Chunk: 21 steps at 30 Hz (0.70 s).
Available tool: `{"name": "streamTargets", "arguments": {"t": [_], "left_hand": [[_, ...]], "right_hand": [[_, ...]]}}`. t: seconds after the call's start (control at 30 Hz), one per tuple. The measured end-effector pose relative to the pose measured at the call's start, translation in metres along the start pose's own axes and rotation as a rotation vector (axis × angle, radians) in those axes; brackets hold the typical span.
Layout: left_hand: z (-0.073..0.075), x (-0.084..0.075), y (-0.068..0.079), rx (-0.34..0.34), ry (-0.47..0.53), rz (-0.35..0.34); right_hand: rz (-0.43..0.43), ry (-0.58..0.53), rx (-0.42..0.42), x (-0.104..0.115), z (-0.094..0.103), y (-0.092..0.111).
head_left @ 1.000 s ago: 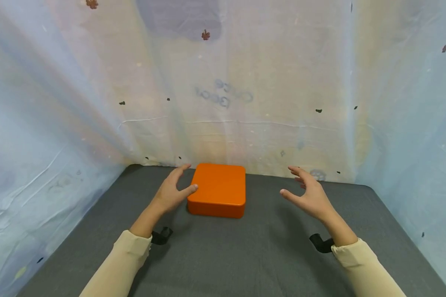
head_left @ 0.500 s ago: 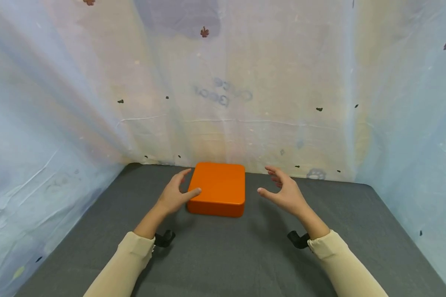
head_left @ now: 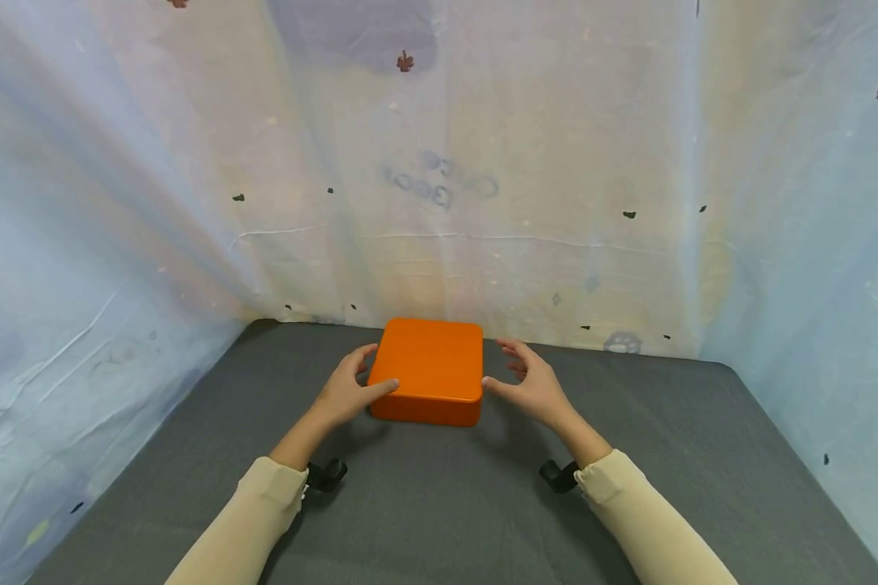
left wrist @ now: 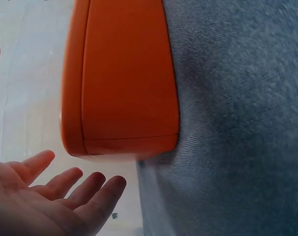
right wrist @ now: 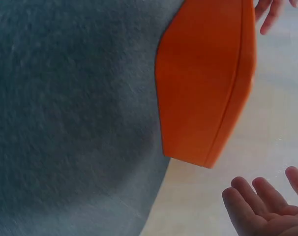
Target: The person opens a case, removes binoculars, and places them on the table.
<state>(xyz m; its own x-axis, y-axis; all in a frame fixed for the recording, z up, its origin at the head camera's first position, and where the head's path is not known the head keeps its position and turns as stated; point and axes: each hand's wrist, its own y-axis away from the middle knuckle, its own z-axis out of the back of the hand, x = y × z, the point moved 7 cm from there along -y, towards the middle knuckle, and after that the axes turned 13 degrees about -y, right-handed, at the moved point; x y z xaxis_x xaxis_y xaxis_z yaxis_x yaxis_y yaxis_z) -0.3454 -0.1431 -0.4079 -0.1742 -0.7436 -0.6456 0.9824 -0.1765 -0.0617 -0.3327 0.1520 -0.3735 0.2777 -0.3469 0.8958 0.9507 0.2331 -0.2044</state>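
Note:
An orange square box [head_left: 430, 357] with rounded corners and a lid seam rests on the dark grey cloth, near the back. My left hand [head_left: 347, 392] is at its left side, fingers spread and the thumb overlapping the front left corner of the top in the head view. On the other side my right hand [head_left: 534, 388] has its thumb tip right at the box's right edge, its fingers pointing to the back. In the left wrist view, the fingers of the left hand [left wrist: 65, 196] stand apart from the box [left wrist: 129, 73]. The right wrist view likewise shows a gap between the fingers and the box [right wrist: 198, 83].
The grey cloth-covered table [head_left: 439, 504] has rounded back corners. A pale patterned curtain [head_left: 541, 162] hangs close behind the box and along both sides. Each wrist carries a small black camera mount, on the left [head_left: 327, 475] and on the right [head_left: 558, 477].
My right hand has moved left from over the table to the box's right side. My left hand has shifted slightly right. The box has stayed in place.

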Motion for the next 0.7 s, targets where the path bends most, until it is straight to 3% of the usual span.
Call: {"name": "streamTargets", "arguments": {"t": [0.7], "left_hand": [[-0.011, 0.016, -0.01, 0.012, 0.02, 0.018]], "right_hand": [[-0.11, -0.078, 0.01, -0.024, -0.035, -0.006]]}}
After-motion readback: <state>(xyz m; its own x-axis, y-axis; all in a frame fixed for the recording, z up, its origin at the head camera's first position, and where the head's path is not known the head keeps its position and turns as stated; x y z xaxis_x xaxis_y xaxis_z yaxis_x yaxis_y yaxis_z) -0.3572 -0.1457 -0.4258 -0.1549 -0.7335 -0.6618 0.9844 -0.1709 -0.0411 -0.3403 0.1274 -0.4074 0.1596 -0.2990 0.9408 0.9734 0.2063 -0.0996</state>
